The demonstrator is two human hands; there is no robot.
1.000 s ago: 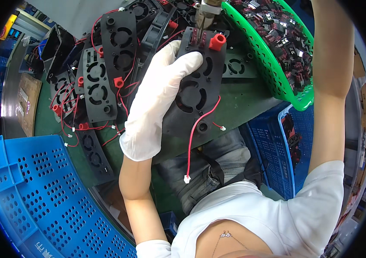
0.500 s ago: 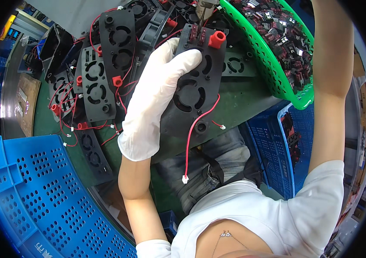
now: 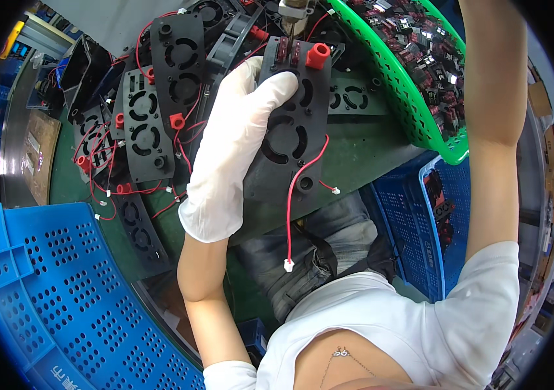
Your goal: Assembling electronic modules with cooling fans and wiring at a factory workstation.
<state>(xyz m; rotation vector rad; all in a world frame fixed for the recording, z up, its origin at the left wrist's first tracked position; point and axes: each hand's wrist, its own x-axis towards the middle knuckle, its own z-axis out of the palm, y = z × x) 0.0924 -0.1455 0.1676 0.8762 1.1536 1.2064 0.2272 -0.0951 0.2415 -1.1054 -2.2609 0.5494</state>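
Observation:
My left hand [image 3: 235,143], in a white glove, grips a black fan panel [image 3: 279,172] by its left edge, thumb on its face and the other fingers mostly hidden behind. The panel carries round vent openings, a red cap-like knob [image 3: 318,56], small dark red parts [image 3: 282,51] near the top, and a red wire [image 3: 290,214] ending in a white connector. A metal tool with a thin shaft [image 3: 292,29] reaches down between the dark red parts. My right forearm [image 3: 495,78] runs up past the top edge; the hand itself is out of sight.
Several similar fan panels [image 3: 145,127] with red wires lie heaped at left and behind on the green tabletop [image 3: 374,156]. A green basket [image 3: 413,107] full of small dark red parts stands at right. Blue crates [image 3: 69,279] flank me on both sides.
The panel, my left hand and the metal tool have shifted slightly left together. The hanging red wire has swung a little. My right forearm has also moved slightly left.

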